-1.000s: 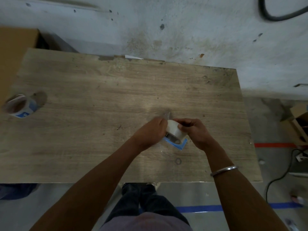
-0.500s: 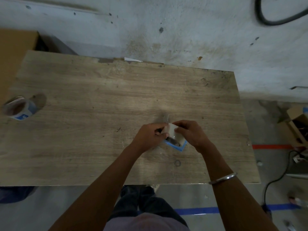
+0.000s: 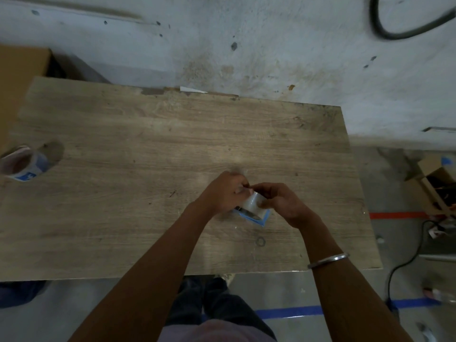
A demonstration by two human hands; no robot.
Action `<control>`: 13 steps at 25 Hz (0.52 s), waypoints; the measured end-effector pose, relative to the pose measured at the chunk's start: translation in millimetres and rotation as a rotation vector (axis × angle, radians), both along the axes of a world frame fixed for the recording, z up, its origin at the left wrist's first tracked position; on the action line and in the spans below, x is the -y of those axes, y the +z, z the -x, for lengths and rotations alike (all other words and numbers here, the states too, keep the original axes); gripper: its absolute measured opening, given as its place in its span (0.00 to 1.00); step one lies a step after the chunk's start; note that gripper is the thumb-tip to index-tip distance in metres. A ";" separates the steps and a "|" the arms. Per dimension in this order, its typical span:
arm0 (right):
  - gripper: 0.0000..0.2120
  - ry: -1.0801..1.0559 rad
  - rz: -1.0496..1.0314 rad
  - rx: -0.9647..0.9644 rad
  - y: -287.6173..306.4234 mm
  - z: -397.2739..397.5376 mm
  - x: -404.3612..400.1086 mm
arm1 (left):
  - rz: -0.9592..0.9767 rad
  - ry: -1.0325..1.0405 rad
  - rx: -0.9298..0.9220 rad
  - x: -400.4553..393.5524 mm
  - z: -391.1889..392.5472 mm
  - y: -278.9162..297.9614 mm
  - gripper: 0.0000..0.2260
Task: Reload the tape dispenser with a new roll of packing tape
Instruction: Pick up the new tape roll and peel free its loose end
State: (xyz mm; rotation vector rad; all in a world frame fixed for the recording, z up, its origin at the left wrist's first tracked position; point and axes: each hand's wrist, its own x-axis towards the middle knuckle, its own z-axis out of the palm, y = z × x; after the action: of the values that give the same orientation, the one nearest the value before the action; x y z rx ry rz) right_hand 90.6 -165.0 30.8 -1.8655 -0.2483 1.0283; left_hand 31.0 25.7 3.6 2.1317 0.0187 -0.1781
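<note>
Your hands meet over the middle of the desk (image 3: 148, 144): the left hand (image 3: 222, 193) curls round the near-left side of the clear roll of packing tape (image 3: 253, 202), while the right hand (image 3: 283, 203) closes on its right side, fingers bent inward toward the top of the roll. The fingertips of both appear to pinch at the tape's loose end, though blur there makes that hard to confirm. The roll sits on the blue tape dispenser (image 3: 259, 219), only a corner of which shows beneath it, near the front edge of the desk, right of centre.

The risk from here, as a judgement: the free end could fold back and stick to itself or to your fingers before it is threaded, because clear tape is hard to see and clings at once. The light dispenser could also skid or tip toward the desk's front edge if you pull the tape without pinning the frame down.

At the far left edge of the desk a second tape roll (image 3: 23, 164) with a blue label lies apart from the work. On the floor to the right, an open cardboard box (image 3: 434, 183) holds dark items too dim to identify. A brown cardboard box (image 3: 22, 70) stands behind the desk's left corner, its contents hidden.
</note>
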 end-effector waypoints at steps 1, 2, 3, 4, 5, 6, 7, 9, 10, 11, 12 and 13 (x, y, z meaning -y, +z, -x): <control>0.19 -0.007 0.016 0.027 0.9 -0.2 -2.0 | 0.008 0.006 0.007 -0.7 0.7 -1.1 0.05; 0.16 -0.026 0.029 0.049 2.1 -0.5 -3.6 | 0.028 0.010 -0.002 -1.2 2.4 -2.8 0.04; 0.15 -0.041 0.035 0.062 3.8 -0.8 -5.0 | 0.050 0.006 -0.033 -1.4 5.0 -3.4 0.04; 0.14 -0.043 0.042 0.066 5.6 -1.0 -5.9 | 0.063 -0.006 -0.078 -1.6 8.0 -4.5 0.05; 0.14 -0.032 0.052 0.067 7.5 -1.5 -6.6 | 0.067 -0.020 -0.111 -2.0 10.8 -5.9 0.07; 0.14 -0.019 0.065 0.067 8.8 -2.0 -7.2 | 0.067 -0.033 -0.122 -2.8 13.3 -7.0 0.08; 0.14 -0.010 0.076 0.067 9.5 -2.4 -7.5 | 0.073 -0.041 -0.118 -2.8 15.1 -8.1 0.08; 0.15 -0.009 0.075 0.069 9.7 -2.7 -7.1 | 0.109 -0.027 -0.110 -0.7 17.5 -8.3 0.08; 0.15 -0.010 0.069 0.076 8.8 -2.2 -6.6 | 0.136 -0.003 -0.109 1.6 18.9 -9.4 0.08; 0.15 -0.013 0.060 0.086 8.0 -1.7 -6.0 | 0.155 0.027 -0.103 4.5 20.5 -10.2 0.09; 0.15 -0.015 0.051 0.096 7.1 -1.0 -5.3 | 0.166 0.053 -0.094 7.9 22.8 -10.9 0.09; 0.15 -0.018 0.043 0.104 6.5 -0.1 -4.6 | 0.170 0.075 -0.084 11.3 25.3 -11.9 0.10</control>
State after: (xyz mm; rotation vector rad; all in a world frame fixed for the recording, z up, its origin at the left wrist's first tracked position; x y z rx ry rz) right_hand 90.8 -160.4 37.3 -1.9589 -0.2719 0.9326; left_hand 5.7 14.5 -8.3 1.9496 0.1285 -0.2176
